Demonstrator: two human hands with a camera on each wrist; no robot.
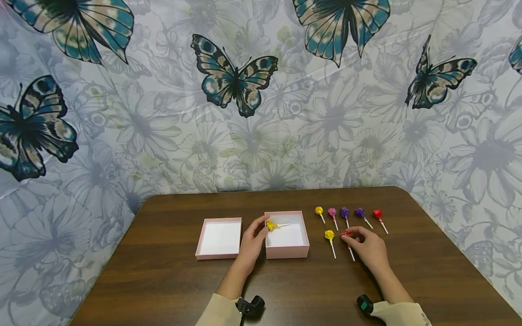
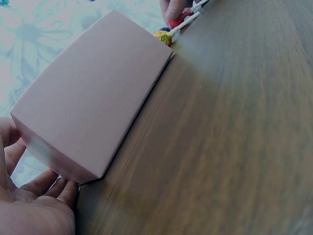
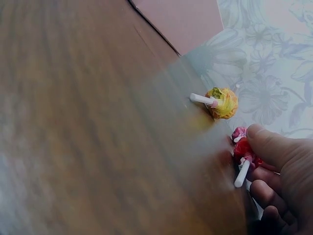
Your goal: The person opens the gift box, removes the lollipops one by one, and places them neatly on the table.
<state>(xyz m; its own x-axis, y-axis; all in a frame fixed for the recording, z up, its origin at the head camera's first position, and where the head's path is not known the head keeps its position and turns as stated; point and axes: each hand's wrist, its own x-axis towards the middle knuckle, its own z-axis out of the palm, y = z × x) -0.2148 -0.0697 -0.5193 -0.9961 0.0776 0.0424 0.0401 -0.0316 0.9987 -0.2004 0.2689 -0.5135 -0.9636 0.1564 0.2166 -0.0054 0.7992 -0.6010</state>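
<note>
My left hand [image 1: 252, 237] holds the left wall of an open pink box [image 1: 287, 252], its fingers against the outer side in the left wrist view [image 2: 44, 196]. Inside that box lies a yellow lollipop [image 1: 272, 226], its white stick pointing right. To the right, my right hand [image 1: 369, 248] pinches a red lollipop [image 3: 243, 149] by its wrapped head between thumb and fingers, the stick toward me. Just left of it a second yellow lollipop [image 1: 329, 235] lies on the table.
A shallow pink lid [image 1: 219, 259] lies left of the box, white inside up. Behind my right hand, a row holds yellow [image 1: 319, 210], pink [image 1: 332, 212], two purple [image 1: 344, 212] and red [image 1: 377, 213] lollipops. The brown table [image 1: 163, 271] meets a butterfly-patterned cloth [image 1: 253, 158].
</note>
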